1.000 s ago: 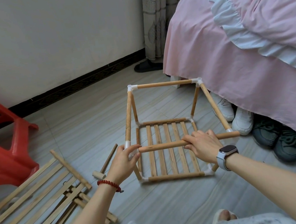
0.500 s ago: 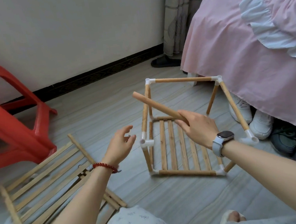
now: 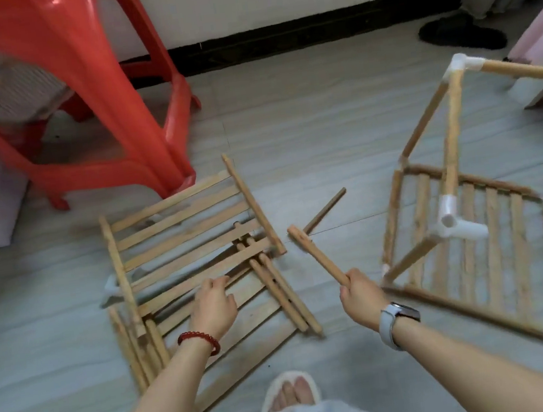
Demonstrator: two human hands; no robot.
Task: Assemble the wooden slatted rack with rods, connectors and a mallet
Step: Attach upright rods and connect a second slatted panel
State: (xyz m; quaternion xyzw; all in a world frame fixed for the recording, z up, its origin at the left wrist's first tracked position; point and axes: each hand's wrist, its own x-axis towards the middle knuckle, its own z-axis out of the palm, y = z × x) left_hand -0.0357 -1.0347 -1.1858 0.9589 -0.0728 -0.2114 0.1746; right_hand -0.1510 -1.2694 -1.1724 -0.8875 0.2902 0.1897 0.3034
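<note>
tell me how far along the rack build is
Done: one cube-shaped frame stands on a slatted panel, though its near white connector has open sockets. In hand: the right hand grips a rod; the left hand reaches into the loose slatted panels. Left: those panels and spare rods.

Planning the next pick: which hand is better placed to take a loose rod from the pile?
Left. The left hand holds nothing and already rests on the pile, while the right hand grips a rod.

Slat panels (image 3: 183,231), stool (image 3: 77,103) on floor (image 3: 304,125)
</note>
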